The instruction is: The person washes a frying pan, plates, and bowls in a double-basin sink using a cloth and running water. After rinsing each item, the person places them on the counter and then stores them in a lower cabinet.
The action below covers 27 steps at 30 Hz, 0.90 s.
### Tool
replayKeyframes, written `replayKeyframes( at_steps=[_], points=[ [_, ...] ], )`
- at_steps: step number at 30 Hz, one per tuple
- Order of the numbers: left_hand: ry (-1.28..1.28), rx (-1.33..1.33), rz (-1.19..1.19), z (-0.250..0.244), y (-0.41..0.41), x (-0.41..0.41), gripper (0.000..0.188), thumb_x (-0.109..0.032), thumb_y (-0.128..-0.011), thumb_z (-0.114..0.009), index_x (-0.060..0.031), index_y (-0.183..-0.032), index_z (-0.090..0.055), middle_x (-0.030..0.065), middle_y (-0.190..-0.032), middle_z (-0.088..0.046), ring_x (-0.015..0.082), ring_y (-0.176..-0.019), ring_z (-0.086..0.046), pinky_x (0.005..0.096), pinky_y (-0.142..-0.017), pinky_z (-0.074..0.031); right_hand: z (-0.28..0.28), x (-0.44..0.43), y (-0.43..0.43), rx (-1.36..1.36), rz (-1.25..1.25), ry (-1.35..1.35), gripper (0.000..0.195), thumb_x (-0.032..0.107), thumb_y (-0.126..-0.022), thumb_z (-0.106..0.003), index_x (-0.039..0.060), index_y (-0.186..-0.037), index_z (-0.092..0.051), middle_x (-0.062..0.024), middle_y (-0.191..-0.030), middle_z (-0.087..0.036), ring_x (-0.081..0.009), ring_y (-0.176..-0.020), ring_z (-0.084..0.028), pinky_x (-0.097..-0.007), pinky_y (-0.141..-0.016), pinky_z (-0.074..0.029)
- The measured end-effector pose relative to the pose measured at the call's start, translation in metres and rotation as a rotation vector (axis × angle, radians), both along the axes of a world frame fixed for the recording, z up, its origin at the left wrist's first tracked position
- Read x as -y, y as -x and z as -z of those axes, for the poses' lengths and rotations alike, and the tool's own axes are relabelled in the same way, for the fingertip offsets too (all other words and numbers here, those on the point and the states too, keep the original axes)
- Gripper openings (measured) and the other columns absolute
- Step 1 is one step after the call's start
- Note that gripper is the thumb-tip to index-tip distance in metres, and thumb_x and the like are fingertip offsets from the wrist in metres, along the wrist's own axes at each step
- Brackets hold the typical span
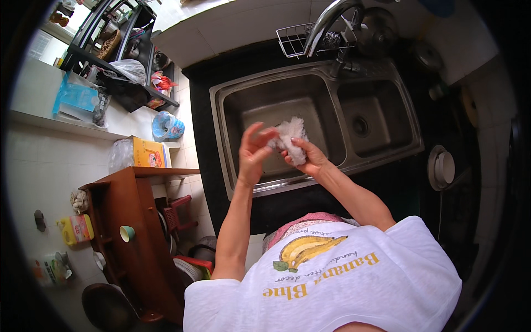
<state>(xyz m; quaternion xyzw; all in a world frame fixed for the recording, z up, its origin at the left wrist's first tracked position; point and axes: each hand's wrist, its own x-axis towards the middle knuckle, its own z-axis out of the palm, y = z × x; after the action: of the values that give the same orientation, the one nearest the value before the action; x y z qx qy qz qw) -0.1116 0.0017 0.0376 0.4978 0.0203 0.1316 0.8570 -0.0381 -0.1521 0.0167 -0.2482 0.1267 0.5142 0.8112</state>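
Over the large basin of a stainless steel double sink (274, 93), my right hand (312, 161) grips a white, fluffy scrubbing cloth (293, 135). Its thumb lies on top and the fingers curl beneath. My left hand (254, 155) is just left of the cloth, fingers apart and slightly blurred. Whether its fingertips touch the cloth's edge I cannot tell. The smaller basin with its round drain (360, 125) lies to the right. A curved chrome faucet (319, 25) rises behind the basins; no water shows at its spout.
A wire rack (291, 40) holding a steel-wool scourer (332, 40) stands behind the sink. Stacked white bowls (444, 167) sit on the black counter at right. A brown wooden cabinet (139, 232), with a small green cup (127, 233), is on the left. A blue bin (168, 125) stands farther back.
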Motion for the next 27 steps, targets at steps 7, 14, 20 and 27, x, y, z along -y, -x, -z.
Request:
replayKeyframes(
  at_steps=[7, 14, 20, 27],
  points=[
    [0.508, -0.035, 0.221, 0.028, -0.013, 0.005, 0.097, -0.058, -0.062, -0.065, -0.0148, -0.136, -0.02, 0.0107, -0.125, -0.043, 0.0266, -0.109, -0.048, 0.039, -0.086, -0.045, -0.064, -0.018, 0.023, -0.308, -0.006, -0.409, 0.051, 0.023, -0.075, -0.061, 0.0069, -0.119, -0.041, -0.0179, -0.104, -0.05, -0.0172, -0.071, -0.048, -0.0193, -0.051, -0.045],
    [0.385, 0.029, 0.31, -0.03, -0.049, -0.011, 0.074, -0.021, -0.068, -0.072, 0.0007, -0.127, -0.033, 0.011, -0.097, -0.055, 0.0164, -0.084, -0.058, 0.0269, -0.071, -0.051, -0.052, -0.018, 0.024, -0.205, -0.013, -0.435, 0.049, 0.025, -0.076, -0.065, 0.0084, -0.116, -0.044, -0.0127, -0.097, -0.053, -0.0178, -0.073, -0.053, -0.0221, -0.053, -0.048],
    [-0.227, -0.43, 0.239, -0.033, -0.075, -0.017, 0.025, -0.008, -0.069, -0.066, -0.0006, -0.09, -0.055, 0.0046, -0.077, -0.057, 0.0122, -0.07, -0.057, 0.0243, -0.06, -0.046, -0.031, -0.018, -0.008, 0.271, -0.242, 0.116, 0.037, 0.015, -0.072, -0.066, 0.0084, -0.104, -0.048, -0.0047, -0.08, -0.054, -0.0141, -0.066, -0.053, -0.0245, -0.049, -0.041],
    [-1.123, -0.547, -0.084, 0.051, -0.111, -0.01, 0.036, -0.012, -0.064, -0.065, -0.0041, -0.098, -0.056, 0.0195, -0.078, -0.061, 0.0284, -0.069, -0.059, 0.0349, -0.066, -0.046, 0.033, -0.051, -0.021, 0.988, -0.264, 0.887, 0.045, 0.018, -0.064, -0.065, 0.0038, -0.103, -0.05, -0.0122, -0.089, -0.06, -0.0263, -0.081, -0.059, -0.0346, -0.068, -0.046]
  ],
)
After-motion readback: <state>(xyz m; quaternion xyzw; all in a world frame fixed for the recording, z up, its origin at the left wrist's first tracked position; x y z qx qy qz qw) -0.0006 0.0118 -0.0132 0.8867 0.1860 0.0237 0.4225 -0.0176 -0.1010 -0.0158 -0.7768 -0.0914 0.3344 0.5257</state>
